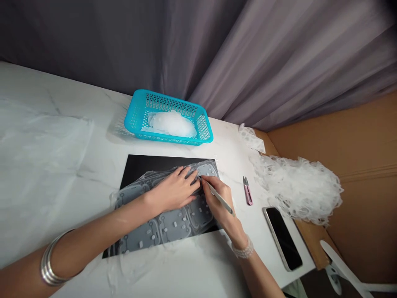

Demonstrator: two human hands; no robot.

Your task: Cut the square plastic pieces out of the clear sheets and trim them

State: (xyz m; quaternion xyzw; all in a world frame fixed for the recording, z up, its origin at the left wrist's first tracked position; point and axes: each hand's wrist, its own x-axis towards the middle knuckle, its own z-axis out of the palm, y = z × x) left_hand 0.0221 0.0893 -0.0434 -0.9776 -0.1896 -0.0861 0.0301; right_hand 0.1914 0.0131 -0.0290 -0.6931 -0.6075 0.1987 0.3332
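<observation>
A translucent plastic sheet with several rounded-square shapes lies over a black mat on the table. My left hand rests on the sheet with its fingers spread, pressing on it. Pinched in my right hand is a slim, light-grey pen-like tool. Its tip points at the sheet beside my left fingertips, near the upper right shape. I cannot make out the tip clearly, so its exact kind does not show.
Behind the mat stands a blue basket holding white film pieces. To the right lie pink thread snips, a phone and a heap of lacy plastic offcuts. More clear sheeting covers the table's left side.
</observation>
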